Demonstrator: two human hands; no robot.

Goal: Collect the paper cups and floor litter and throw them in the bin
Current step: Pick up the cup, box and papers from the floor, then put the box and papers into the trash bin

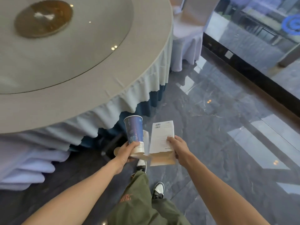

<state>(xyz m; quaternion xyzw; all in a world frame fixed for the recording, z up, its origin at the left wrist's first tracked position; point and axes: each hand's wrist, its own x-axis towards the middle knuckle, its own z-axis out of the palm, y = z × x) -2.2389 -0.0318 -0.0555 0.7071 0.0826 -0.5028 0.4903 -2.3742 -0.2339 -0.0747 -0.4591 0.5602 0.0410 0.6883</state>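
My left hand (127,151) grips a tall blue paper cup (134,131) near its white base, tilted with the rim pointing away from me. A second paper piece sticks up just behind the cup. In my right hand (176,147) is a flat brown paper bag (163,158) with a white receipt (162,135) on its front, pinched by thumb and fingers at the right edge. Both hands are held out in front of me above the dark floor, close together. No bin is in view.
A large round table (97,88) with a grey cloth, pale skirt and glass turntable fills the left. A chair in a white cover (186,38) stands behind it. A glass wall with a black base (243,69) runs along the right. Glossy dark marble floor (219,127) lies ahead.
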